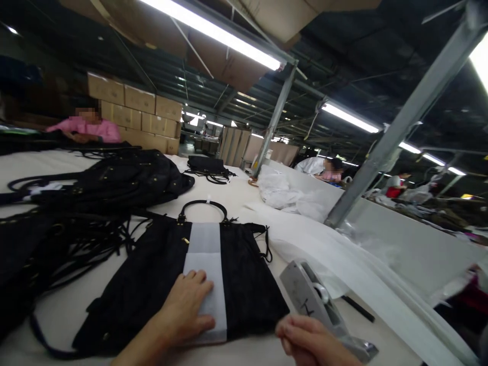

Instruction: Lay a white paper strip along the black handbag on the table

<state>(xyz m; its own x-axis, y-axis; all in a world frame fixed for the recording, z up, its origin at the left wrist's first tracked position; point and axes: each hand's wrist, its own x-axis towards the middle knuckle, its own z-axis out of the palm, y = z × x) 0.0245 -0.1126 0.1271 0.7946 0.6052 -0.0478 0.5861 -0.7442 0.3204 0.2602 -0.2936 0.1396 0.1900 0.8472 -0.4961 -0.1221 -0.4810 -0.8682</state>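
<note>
A black bag (244,284) lies flat on the pale table, its curved handle (204,202) pointing away from me. Down the bag's middle runs a whitish strip (205,239). My left hand (188,305) rests on that strip and the black cloth beside it, fingers spread. Near the bag's lower right corner, my right hand (305,338) has its fingers curled together; whatever they may hold is too small or hidden to make out. Just beyond it sits a grey tape dispenser (305,290).
More black bags (129,178) with loose straps are heaped at the left. White sheet material (343,259) stretches along the right, beside a black stick-like object (358,308). Farther back are a folded bag (206,165), metal posts, cartons (141,117) and several people.
</note>
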